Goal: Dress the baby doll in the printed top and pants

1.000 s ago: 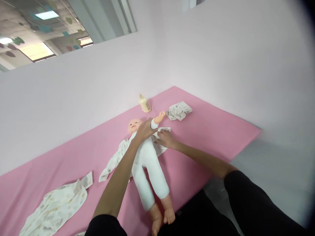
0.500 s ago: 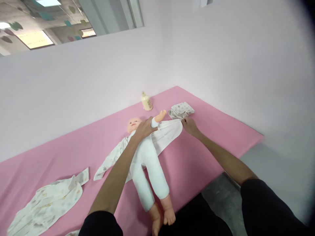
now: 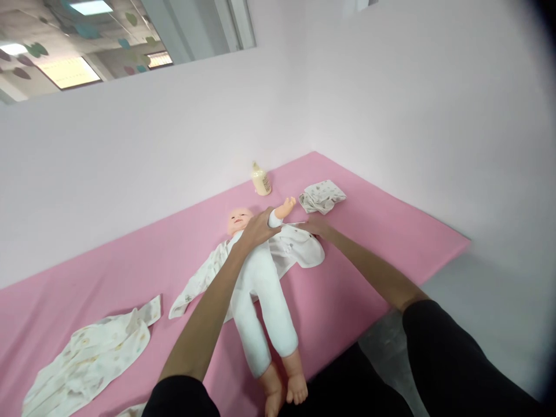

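The pink mat (image 3: 373, 243) filled a corner between two pale walls (image 3: 174, 127). On it the doll (image 3: 263, 284) lay on its back in white clothes, with one little arm sticking out. A small shirt (image 3: 306, 252) was spread out on both sides of it. The left hand (image 3: 263, 227) was curled around the top of that little arm. The right hand (image 3: 317, 226) was at the shirt's top edge, but its fingertips were hard to see, so I could not tell if they were pinching it.

The shirt could have bunched up, because the doll seemed to be lying on part of it. A hard tug could have made the doll slide or turn. Its tiny spread fingers could have got caught in the cloth.

A cream bottle (image 3: 261, 181) stood past the doll's head, near the back wall. A folded cloth (image 3: 322, 197) lay just past the right hand, where a forward reach could have bumped it. Another piece of clothing (image 3: 91, 356) lay well apart on the left. The left hand hid some of the doll's chest and shoulder
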A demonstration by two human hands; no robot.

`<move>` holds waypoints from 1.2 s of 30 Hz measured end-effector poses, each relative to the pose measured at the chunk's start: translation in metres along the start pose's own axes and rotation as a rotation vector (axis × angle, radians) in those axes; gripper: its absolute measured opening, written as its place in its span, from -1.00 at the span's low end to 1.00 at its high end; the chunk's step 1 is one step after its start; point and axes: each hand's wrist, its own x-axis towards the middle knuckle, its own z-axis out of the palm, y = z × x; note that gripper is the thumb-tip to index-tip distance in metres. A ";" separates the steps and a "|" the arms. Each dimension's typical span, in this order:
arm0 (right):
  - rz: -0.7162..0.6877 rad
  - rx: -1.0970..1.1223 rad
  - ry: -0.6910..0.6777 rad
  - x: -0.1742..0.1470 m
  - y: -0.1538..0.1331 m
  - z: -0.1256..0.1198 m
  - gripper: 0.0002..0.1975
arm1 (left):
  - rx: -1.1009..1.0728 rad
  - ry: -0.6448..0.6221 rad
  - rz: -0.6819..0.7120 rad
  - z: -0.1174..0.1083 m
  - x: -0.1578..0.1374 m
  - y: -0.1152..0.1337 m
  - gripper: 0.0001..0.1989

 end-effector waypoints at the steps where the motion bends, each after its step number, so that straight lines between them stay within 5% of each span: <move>1: -0.008 0.005 -0.017 0.004 -0.003 0.001 -0.62 | -0.007 0.000 -0.005 0.000 0.000 0.000 -0.74; 5: -0.079 0.055 0.011 0.014 -0.013 -0.012 -0.69 | -0.031 -0.023 -0.037 -0.002 -0.001 -0.001 -0.66; 13: -0.266 0.166 0.269 0.035 -0.041 -0.100 -0.75 | 0.030 -0.117 -0.027 0.002 0.003 -0.008 -0.53; 17: -0.409 0.116 0.365 0.041 -0.059 -0.121 -0.75 | 0.087 -0.184 -0.056 0.003 0.002 -0.014 -0.53; 22: -0.402 -0.030 0.494 0.058 -0.060 -0.135 -0.82 | 0.062 -0.149 -0.059 -0.001 -0.004 -0.017 -0.59; 25: -0.302 -0.232 0.578 0.066 -0.049 -0.125 -0.87 | 0.036 -0.143 -0.057 -0.001 -0.004 -0.017 -0.65; 29: -0.204 -0.465 0.486 0.058 -0.032 -0.084 -0.72 | 0.024 -0.134 -0.075 0.000 -0.002 -0.017 -0.64; 33: -0.460 -0.593 0.511 0.025 -0.021 -0.027 -0.64 | -0.005 -0.132 -0.061 -0.002 -0.001 -0.016 -0.57; 36: -0.686 -0.604 0.202 -0.004 -0.018 0.015 -0.56 | -0.047 -0.131 -0.041 -0.004 -0.001 -0.012 -0.55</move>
